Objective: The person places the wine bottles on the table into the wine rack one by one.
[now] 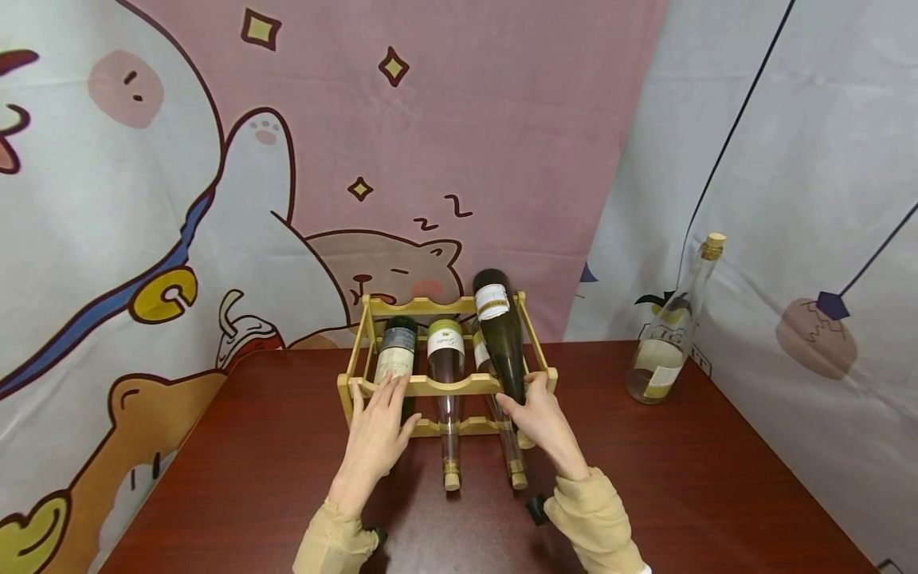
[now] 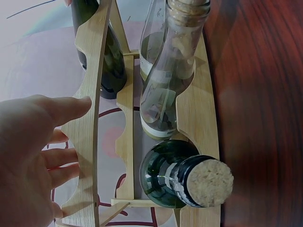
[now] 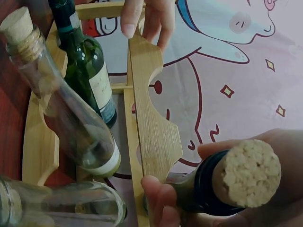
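Note:
A light wooden wine rack (image 1: 437, 387) stands on the table. My left hand (image 1: 376, 434) holds its upper front rail at the left, the thumb (image 2: 71, 108) in front and the fingers behind. My right hand (image 1: 541, 418) grips a dark green wine bottle (image 1: 502, 339) near its corked neck (image 3: 251, 173). That bottle lies tilted on the upper right of the rack, base toward the wall. In the lower tier lie a green bottle (image 1: 396, 351) at left, a clear bottle (image 1: 446, 363) in the middle and another clear bottle (image 1: 508, 434) at right, necks toward me.
A clear corked bottle (image 1: 663, 351) stands upright on the table (image 1: 617, 478) at the right, near the wall. A cartoon-printed cloth (image 1: 502, 119) hangs close behind the rack. Small dark pieces sit at both wrists.

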The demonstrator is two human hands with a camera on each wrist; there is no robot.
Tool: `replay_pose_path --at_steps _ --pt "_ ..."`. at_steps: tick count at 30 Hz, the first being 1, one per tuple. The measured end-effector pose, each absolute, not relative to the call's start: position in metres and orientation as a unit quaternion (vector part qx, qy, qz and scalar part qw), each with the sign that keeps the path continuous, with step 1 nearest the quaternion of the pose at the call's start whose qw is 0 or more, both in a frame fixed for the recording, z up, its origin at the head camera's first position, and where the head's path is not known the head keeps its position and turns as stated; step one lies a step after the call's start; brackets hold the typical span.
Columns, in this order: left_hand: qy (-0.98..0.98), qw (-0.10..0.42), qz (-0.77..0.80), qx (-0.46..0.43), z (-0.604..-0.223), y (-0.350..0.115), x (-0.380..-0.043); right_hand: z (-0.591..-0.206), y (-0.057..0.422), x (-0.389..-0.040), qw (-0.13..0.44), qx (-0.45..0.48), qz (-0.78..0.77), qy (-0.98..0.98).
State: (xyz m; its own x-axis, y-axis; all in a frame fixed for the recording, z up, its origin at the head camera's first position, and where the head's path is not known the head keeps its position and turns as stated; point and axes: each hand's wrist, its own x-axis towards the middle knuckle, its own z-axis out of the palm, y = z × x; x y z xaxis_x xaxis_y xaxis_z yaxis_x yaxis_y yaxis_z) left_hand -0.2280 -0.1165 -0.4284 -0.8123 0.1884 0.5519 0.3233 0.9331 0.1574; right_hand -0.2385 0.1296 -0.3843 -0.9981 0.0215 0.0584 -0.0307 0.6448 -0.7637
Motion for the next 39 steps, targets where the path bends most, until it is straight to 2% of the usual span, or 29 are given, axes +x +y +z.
replay_pose_path --at_steps 10,17,31,39 --pt "-0.943 0.277 -0.123 -0.135 -0.43 -0.117 -0.228 -0.373 0.134 -0.226 0.062 0.005 0.35 -0.935" --pt "-0.943 0.279 -0.12 -0.136 -0.431 -0.117 -0.228 -0.371 0.135 -0.224 0.043 -0.006 0.322 -0.946" --pt "-0.942 0.279 -0.121 -0.139 -0.431 -0.117 -0.229 -0.373 0.137 -0.227 0.058 0.005 0.34 -0.939" --pt "-0.944 0.275 -0.119 -0.136 -0.431 -0.117 -0.229 -0.372 0.139 -0.227 0.046 0.001 0.339 -0.94"
